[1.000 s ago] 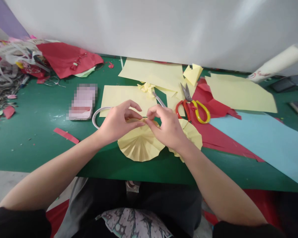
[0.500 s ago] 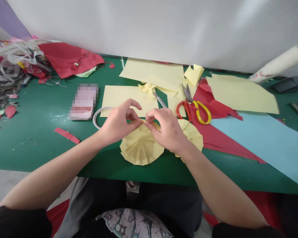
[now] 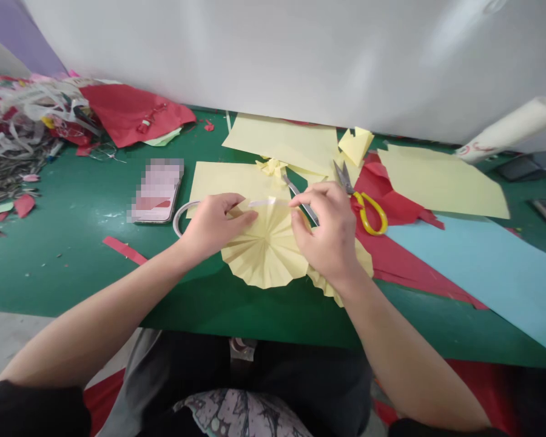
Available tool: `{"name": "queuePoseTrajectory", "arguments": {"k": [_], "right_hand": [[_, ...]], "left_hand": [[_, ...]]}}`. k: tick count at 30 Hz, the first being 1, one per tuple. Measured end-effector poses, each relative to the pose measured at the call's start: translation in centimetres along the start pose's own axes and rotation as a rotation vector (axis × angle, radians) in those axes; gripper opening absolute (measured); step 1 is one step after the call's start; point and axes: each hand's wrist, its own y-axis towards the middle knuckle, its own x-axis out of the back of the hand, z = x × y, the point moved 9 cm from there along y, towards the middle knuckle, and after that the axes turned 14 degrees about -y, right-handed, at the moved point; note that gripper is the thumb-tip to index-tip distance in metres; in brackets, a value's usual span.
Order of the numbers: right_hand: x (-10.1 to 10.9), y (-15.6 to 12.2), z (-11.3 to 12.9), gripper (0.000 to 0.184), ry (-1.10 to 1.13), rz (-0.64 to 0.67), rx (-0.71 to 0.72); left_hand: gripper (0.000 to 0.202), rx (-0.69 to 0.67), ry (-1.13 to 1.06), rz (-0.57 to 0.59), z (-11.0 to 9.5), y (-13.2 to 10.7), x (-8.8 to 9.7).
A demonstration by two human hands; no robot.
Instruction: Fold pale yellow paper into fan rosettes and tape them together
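— What lies nearest on the green table [image 3: 73, 261]?
— A pleated yellow paper fan [image 3: 266, 255], spread almost round, with crisp creases radiating from its upper middle. The left hand [image 3: 212, 226] has its fingers closed on the fan's far-left rim, which holds the springy pleats open.
— And the right hand [image 3: 330, 233]?
— Thumb and forefinger pinch a thin white strip [image 3: 266, 201], drawn taut along the fan's far edge. A second fan [image 3: 323, 284] sits under that wrist.
— Beyond?
— Yellow-handled scissors [image 3: 368, 212], a tape ring [image 3: 176, 213] and flat yellow sheets [image 3: 282, 136].
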Motion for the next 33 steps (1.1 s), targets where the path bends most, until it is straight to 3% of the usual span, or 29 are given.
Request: {"name": "queuePoseTrajectory", "arguments": {"k": [3, 7, 20, 33], "right_hand": [[0.9, -0.4, 1.5, 0.011, -0.197, -0.124, 0.133], [0.3, -1.0, 3.4, 0.009, -0.162, -0.042, 0.3], [-1.2, -0.7, 2.3, 0.011, 0.056, 0.201, 0.13], [-1.8, -0.5, 2.0, 0.013, 0.146, 0.264, 0.13]], "left_hand": [[0.014, -0.039, 0.129, -0.005, -0.6, -0.4, -0.3], [0.011, -0.146, 0.203, -0.005, -1.5, -0.9, -0.8], [0.014, -0.391, 0.291, 0.067, -3.0, -2.1, -2.4], [0.013, -0.416, 0.309, 0.1, -3.3, -2.3, -2.7]]}}
